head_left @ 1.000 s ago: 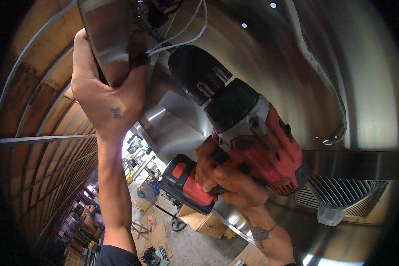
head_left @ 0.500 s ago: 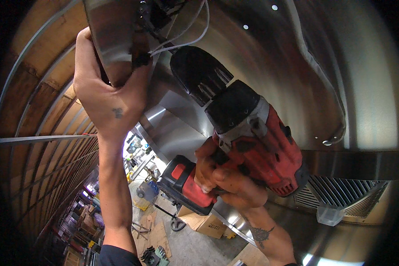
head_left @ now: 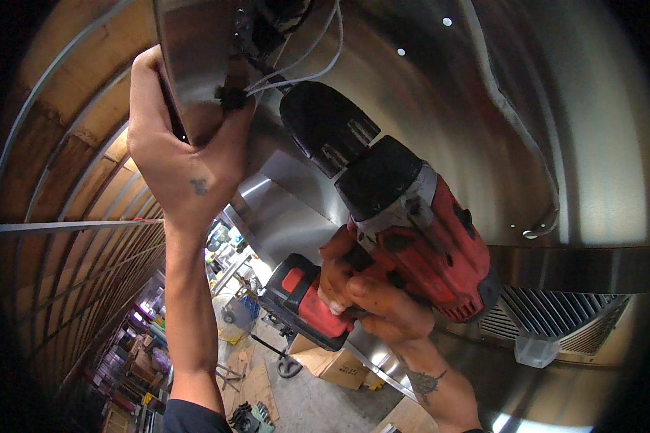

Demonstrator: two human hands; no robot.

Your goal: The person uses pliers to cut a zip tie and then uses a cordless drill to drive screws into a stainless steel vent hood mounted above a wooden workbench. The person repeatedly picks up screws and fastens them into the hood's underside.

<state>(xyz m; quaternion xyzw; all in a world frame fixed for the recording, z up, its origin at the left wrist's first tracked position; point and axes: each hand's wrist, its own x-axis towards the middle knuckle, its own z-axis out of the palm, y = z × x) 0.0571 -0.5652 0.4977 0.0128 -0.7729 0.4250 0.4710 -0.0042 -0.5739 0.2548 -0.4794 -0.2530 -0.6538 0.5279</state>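
My right hand [head_left: 375, 299] is wrapped round the handle of a red and black cordless drill [head_left: 430, 242], which has a battery pack [head_left: 307, 303] at its base. The black chuck [head_left: 328, 126] points up and left, its bit reaching a dark fitting [head_left: 263, 32] near the top. White wires [head_left: 321, 68] loop beside the bit. At the upper left, my left hand [head_left: 188, 162] is closed on a bent sheet metal panel [head_left: 195, 72], thumb and fingers on opposite sides of its lower end. The left fingertips are partly hidden behind the metal.
A large curved stainless steel surface [head_left: 592, 144] fills the right side, with a slatted vent [head_left: 556, 314] and a small clear cup [head_left: 536, 351] below. Beneath my arms, a cardboard box [head_left: 332, 364] and a fan [head_left: 235, 314] stand on the concrete floor [head_left: 303, 404].
My left hand and the metal panel have shifted slightly right and down in the picture. The drill has tilted a little, with my right hand still round its handle.
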